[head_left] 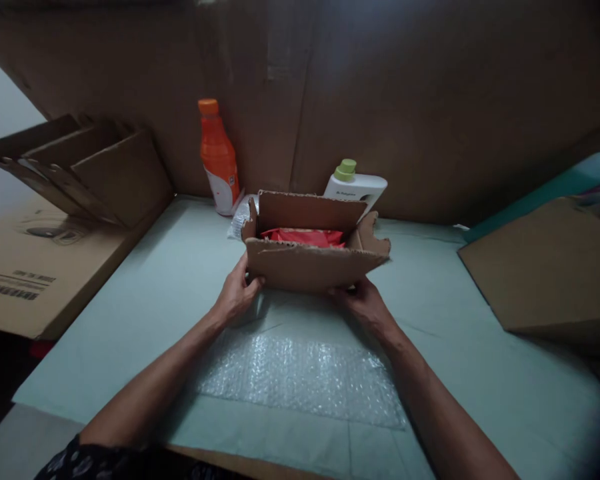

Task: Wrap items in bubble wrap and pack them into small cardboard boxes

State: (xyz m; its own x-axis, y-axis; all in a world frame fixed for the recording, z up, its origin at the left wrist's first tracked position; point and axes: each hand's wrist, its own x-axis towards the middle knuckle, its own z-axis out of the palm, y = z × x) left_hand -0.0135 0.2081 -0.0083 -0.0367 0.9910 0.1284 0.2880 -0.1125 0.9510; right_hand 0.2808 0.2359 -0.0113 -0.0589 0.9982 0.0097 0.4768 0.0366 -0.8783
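An open cardboard box (pixel 310 268) is held between my two hands, over the middle of the table. Red packaging (pixel 305 237) shows inside it, below the raised flaps. My left hand (pixel 237 291) grips the box's lower left corner, thumb on the front face. At the lower right corner, my right hand (pixel 364 303) holds the box with its fingers partly hidden underneath. A sheet of bubble wrap (pixel 300 377) lies flat on the table between my forearms.
Behind the box stand an orange bottle (pixel 217 157) and a white bottle with a green cap (pixel 355 187). Folded cardboard pieces (pixel 123 177) rest on a large carton (pixel 25 267) at left. Another cardboard box (pixel 550 267) sits at right. A cardboard wall (pixel 405 100) closes the back.
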